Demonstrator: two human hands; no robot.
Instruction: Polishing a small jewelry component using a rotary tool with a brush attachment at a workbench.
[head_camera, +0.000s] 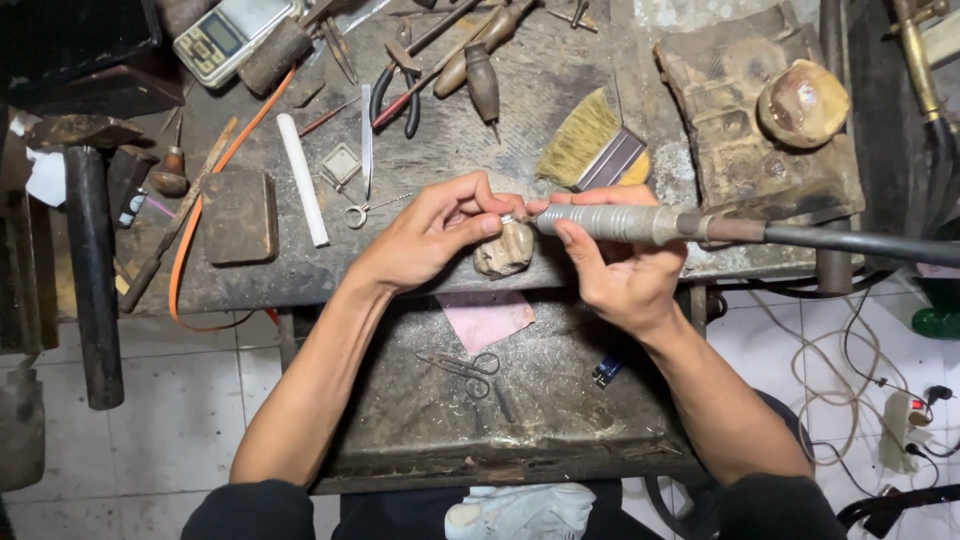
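Left hand (432, 235): fingers pinched small ring (507, 218) above bench peg (505, 250) | Right hand (620, 265): fingers closed around rotary handpiece (610, 222), tip touching ring | Brush (590, 150) lay just behind.

matt grey metal handpiece (610, 222); rough worn wooden peg (505, 250); scuffed metal tray (560, 410)

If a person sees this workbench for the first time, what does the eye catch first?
At the centre, the left hand pinches a small ring against a worn wooden peg, and the right hand holds a grey rotary handpiece to it. Behind lies a yellow brush; pliers lie at the top.
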